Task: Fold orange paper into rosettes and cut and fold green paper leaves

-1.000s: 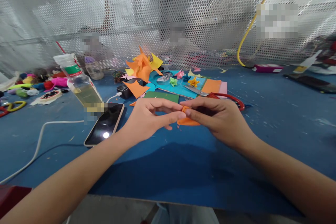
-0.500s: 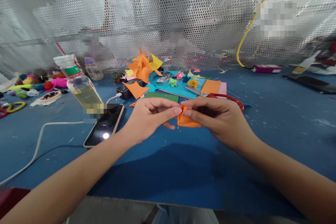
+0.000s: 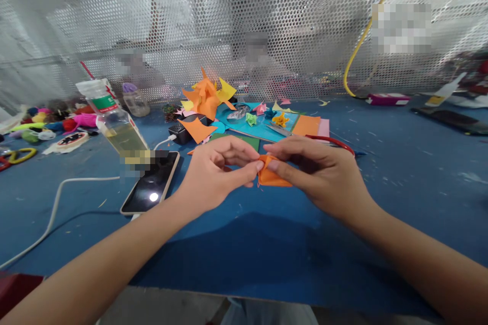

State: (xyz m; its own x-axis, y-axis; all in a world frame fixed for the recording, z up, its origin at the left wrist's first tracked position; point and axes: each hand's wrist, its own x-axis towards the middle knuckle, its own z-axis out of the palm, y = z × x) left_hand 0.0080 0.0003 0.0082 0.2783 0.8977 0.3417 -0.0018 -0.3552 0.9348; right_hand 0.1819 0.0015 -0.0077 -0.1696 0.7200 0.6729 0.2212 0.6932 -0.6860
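A small piece of folded orange paper (image 3: 275, 176) is held above the blue table between my two hands. My left hand (image 3: 221, 172) pinches its left corner with thumb and fingertips. From the other side, my right hand (image 3: 324, 175) grips it, the thumb lying across the front and the fingers behind. The back of the paper is hidden by my fingers. Behind my right hand are red-handled scissors (image 3: 331, 140), their blades toward the coloured paper sheets. Small folded paper flowers, one green (image 3: 250, 119) and one yellow (image 3: 280, 119), lie on a light blue sheet (image 3: 263, 134).
A phone (image 3: 152, 183) with a white cable (image 3: 59, 203) lies left of my left hand, beside a tilted-looking bottle (image 3: 122, 132). Orange paper scraps (image 3: 208, 99) heap near a black box (image 3: 181, 131). Perforated metal (image 3: 213, 20) stands along the back edge.
My left fingers have shifted and curled slightly at the paper's upper left corner. The right index finger has lifted a little off the top edge. The paper stays in nearly the same place.
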